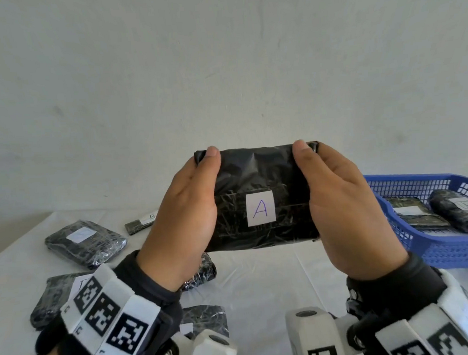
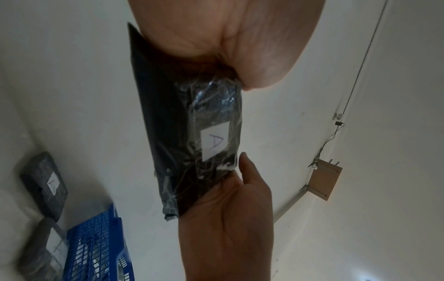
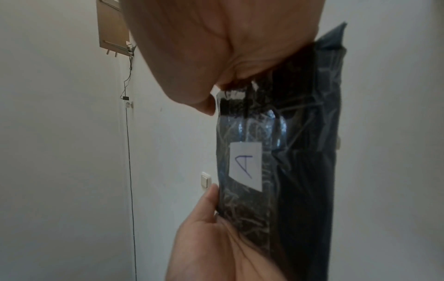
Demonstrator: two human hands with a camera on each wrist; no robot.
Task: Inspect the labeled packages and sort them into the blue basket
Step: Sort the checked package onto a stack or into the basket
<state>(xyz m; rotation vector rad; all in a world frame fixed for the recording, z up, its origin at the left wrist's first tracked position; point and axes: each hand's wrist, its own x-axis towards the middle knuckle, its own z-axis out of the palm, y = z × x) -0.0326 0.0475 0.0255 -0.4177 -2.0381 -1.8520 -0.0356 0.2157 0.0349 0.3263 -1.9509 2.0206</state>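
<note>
I hold a black plastic-wrapped package (image 1: 258,175) up in front of me with both hands, its white label "A" (image 1: 260,208) facing me. My left hand (image 1: 197,185) grips its left end and my right hand (image 1: 322,176) grips its right end. Both thumbs lie on the front; the fingers are hidden behind. The left wrist view shows the package (image 2: 182,133) between my left hand (image 2: 216,38) and right hand (image 2: 228,218). In the right wrist view the package (image 3: 300,152) stands on end. The blue basket (image 1: 443,253) sits on the table at the right, below the package.
Two wrapped packages (image 1: 415,213) (image 1: 462,209) lie in the basket. Several more black packages lie on the white table at the left, such as a bulky one (image 1: 85,241) and a thin one marked "B" (image 1: 141,224). A plain wall stands behind the table.
</note>
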